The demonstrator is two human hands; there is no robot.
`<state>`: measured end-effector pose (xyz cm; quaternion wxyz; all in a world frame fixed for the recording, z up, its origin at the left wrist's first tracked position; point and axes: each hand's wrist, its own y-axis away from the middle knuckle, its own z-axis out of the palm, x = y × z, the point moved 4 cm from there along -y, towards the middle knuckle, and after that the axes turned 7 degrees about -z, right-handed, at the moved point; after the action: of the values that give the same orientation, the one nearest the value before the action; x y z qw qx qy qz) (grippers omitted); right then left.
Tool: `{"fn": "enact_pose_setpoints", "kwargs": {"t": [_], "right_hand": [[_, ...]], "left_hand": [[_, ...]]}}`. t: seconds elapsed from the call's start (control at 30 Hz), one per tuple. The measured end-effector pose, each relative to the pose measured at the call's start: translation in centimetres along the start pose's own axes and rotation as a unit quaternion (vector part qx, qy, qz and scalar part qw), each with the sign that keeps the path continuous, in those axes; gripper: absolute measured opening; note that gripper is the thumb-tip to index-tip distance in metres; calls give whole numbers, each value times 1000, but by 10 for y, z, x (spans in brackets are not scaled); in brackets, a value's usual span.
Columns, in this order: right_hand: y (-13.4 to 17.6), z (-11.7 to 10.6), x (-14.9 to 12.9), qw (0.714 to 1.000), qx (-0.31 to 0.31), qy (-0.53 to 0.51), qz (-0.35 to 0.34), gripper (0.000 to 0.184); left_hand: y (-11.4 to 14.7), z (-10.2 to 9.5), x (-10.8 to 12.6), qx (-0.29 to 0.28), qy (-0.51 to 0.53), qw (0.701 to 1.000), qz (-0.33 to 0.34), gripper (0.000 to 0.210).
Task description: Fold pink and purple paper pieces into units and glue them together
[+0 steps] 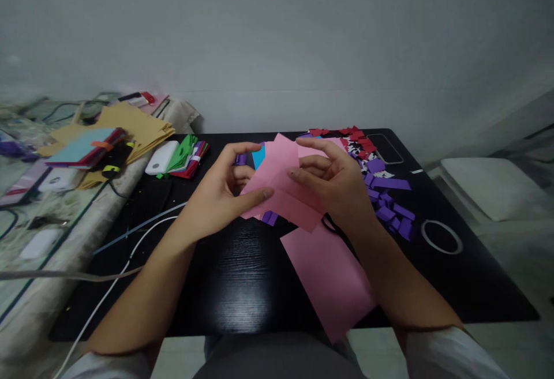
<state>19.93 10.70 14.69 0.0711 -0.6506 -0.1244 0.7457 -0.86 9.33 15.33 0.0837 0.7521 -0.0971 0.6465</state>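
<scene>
Pink paper pieces (283,186) with crease lines are held up above the black table, overlapping at an angle. My left hand (236,186) pinches their left edge, thumb on the near face and fingers behind. On the right side my right hand (331,174) grips them too, its thumb pressed on the front. Below, a larger pink sheet (329,275) lies near the table's front edge, under my right forearm. Behind the held paper a bit of blue paper (258,157) and some purple paper (269,218) peek out, mostly hidden.
Purple paper strips (392,206) and red and white scraps (359,142) are heaped at the right. A tape ring (441,237) lies near the right edge. Green and red paper bundles (188,157) sit back left, beside a white cable (130,258). A white stool (493,186) stands right.
</scene>
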Motion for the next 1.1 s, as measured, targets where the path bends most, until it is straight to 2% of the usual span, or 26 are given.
{"fn": "enact_pose_setpoints", "kwargs": {"t": [0.1,0.23,0.3,0.43,0.6,0.8,1.1], "right_hand": [[0,0,-2,1000,17,-6,-25,56],[0,6,-1,999,-22,-45,-13,38],[1,9,0,997,-46,-59,7,34],[2,9,0,998,-42,-35,6,33],[4,8,-4,1000,-21,7,-17,31],[4,7,-5,1000,-7,10,-18,30],[2,5,-3,1000,2,18,-18,30]], "left_hand": [[-2,-4,2,18,-12,1000,-15,60],[-2,-15,10,143,13,989,29,51],[-2,-16,10,173,64,982,42,50],[-2,-8,6,141,105,984,44,35],[0,-2,5,139,57,988,28,24],[2,-2,7,164,29,985,33,24],[1,-2,4,166,34,985,34,25]]}}
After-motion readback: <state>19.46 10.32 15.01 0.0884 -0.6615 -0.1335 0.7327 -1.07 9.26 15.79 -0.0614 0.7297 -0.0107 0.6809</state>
